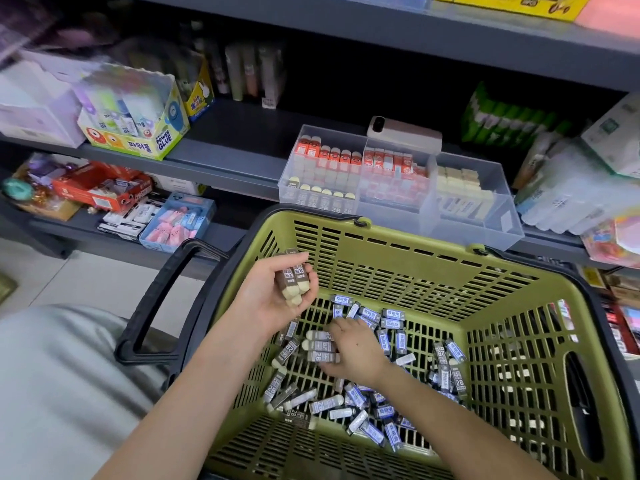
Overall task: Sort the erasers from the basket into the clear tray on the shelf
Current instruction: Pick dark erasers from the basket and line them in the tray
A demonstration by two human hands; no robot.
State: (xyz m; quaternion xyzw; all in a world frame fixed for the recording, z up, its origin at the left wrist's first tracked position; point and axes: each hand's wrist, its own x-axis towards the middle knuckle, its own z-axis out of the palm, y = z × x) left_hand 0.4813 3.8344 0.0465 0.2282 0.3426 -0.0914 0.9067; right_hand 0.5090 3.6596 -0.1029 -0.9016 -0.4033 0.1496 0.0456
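Olive basket (415, 249) holds several dozen loose erasers (325, 403); on its floor the right hand (356, 351) curls around three stacked erasers (320, 346). Above, the left hand (266, 299) grips three brown-sleeved erasers (294, 277), short of the three-compartment clear tray (485, 220).

Only a little of the person shows from here. The left forearm (194, 393) and the right forearm (450, 420) are bare all the way from the near edge up to the wrists. The left grip (277, 296) and the right grip (353, 351) are bare too, with slim fingers. At the near left, a pale grey garment (52, 375) covers what looks like a leg. It is plain, smooth cloth with a few soft folds, and it is shaded darker along its right side.
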